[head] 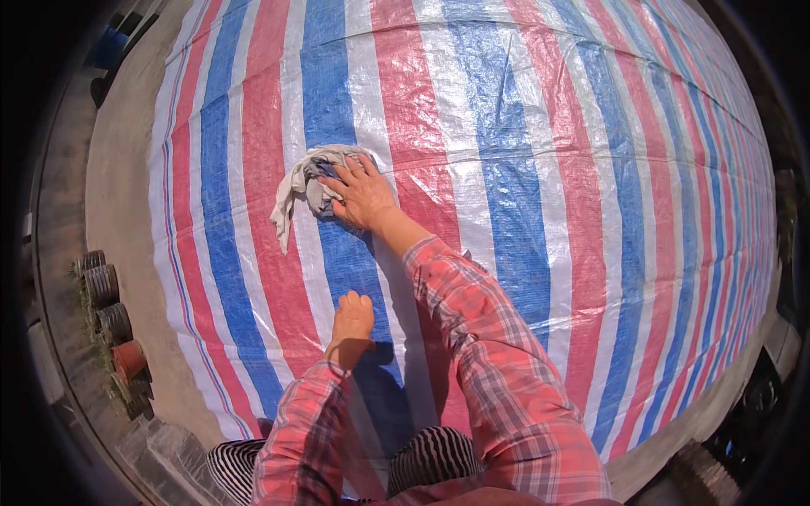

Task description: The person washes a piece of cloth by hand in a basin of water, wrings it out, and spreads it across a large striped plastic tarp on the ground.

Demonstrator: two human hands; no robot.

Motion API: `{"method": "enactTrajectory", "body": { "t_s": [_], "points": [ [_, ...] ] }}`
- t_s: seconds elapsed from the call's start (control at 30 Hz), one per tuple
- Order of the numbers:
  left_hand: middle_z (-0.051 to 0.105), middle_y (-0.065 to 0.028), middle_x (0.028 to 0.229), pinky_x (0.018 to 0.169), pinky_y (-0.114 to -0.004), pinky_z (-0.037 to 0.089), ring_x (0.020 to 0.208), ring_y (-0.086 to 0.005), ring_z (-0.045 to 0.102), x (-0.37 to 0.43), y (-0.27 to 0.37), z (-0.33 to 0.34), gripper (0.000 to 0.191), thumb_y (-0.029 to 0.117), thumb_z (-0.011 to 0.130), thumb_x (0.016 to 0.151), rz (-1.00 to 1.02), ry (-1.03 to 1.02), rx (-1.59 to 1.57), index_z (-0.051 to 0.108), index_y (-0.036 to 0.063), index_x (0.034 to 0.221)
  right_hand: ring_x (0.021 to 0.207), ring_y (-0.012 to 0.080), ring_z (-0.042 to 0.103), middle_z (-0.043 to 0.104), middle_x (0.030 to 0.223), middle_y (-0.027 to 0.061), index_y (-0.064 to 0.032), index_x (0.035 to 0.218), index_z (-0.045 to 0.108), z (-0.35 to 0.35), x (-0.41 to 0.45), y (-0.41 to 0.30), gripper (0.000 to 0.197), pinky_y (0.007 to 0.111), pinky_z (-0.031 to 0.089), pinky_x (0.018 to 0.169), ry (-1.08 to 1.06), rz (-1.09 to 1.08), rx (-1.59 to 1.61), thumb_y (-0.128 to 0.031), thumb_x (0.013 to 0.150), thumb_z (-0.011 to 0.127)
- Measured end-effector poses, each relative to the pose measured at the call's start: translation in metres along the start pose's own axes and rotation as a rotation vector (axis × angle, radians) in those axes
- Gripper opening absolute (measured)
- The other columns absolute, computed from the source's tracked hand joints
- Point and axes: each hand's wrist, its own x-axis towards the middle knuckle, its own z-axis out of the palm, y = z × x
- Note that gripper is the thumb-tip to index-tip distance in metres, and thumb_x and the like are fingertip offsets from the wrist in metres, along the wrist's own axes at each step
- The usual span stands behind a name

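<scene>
A crumpled grey-white cloth [292,183] with darker bluish folds lies on a striped woven plastic tarpaulin [411,82] of red, white and blue. My right hand [364,195] presses down on this cloth, fingers spread over its bunched right side. One loose end of the cloth trails to the lower left. Nearer to my body, my left hand [353,321] is curled into a fist, knuckles against the tarpaulin, with nothing seen in it. Its palm side is hidden.
Bare concrete [120,209] borders the tarpaulin on the left. Beyond it stand dark ribbed pots [101,284] and an orange-brown pot [128,360] with plants. Grey blocks [177,458] lie at lower left. My knees in striped trousers [433,452] are at the tarpaulin's near side.
</scene>
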Motion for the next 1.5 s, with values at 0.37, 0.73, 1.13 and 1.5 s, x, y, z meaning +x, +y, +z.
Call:
{"method": "enactTrajectory", "body": {
  "t_s": [0.37,0.73,1.13,1.5],
  "points": [
    [0.045,-0.0134,0.129,0.107,-0.043,0.028,0.124,-0.0295,0.039,0.122,0.038,-0.074,0.055,0.045,0.06,0.083,0.212,0.772,-0.073,0.052,0.0098,0.125,0.119,0.0413,0.046,0.047,0.129,0.0262,-0.0188,0.144,0.033,-0.137,-0.459,0.262,0.064,0.049,0.029,0.103,0.147,1.679,-0.515,-0.055,0.092,0.033],
    [0.034,-0.0116,0.142,0.111,-0.048,0.018,0.135,-0.0301,0.025,0.145,0.051,-0.053,0.064,0.041,0.062,0.08,0.146,0.74,-0.219,0.042,0.0174,0.137,0.13,0.0423,0.031,0.036,0.142,0.024,-0.0177,0.145,0.031,-0.117,-0.178,0.33,0.074,0.054,0.016,0.106,0.185,1.672,-0.422,-0.065,0.089,0.027],
    [0.034,-0.015,0.143,0.108,-0.051,0.026,0.134,-0.0342,0.031,0.153,0.045,-0.059,0.07,0.041,0.061,0.081,0.22,0.666,-0.11,0.038,0.0144,0.14,0.136,0.0285,0.029,0.038,0.144,0.0065,-0.0228,0.134,0.049,0.004,0.088,-0.033,0.057,0.048,0.01,0.115,-0.258,-0.301,0.196,-0.051,0.085,0.05],
    [0.034,-0.0123,0.142,0.109,-0.051,0.023,0.134,-0.0319,0.028,0.146,0.047,-0.063,0.066,0.033,0.065,0.075,0.162,0.695,-0.173,0.045,0.0139,0.135,0.134,0.0359,0.032,0.038,0.144,0.0185,-0.021,0.145,0.032,-0.121,-0.008,0.412,0.07,0.048,0.017,0.11,0.043,1.031,-0.331,-0.063,0.089,0.029]
  ]
}}
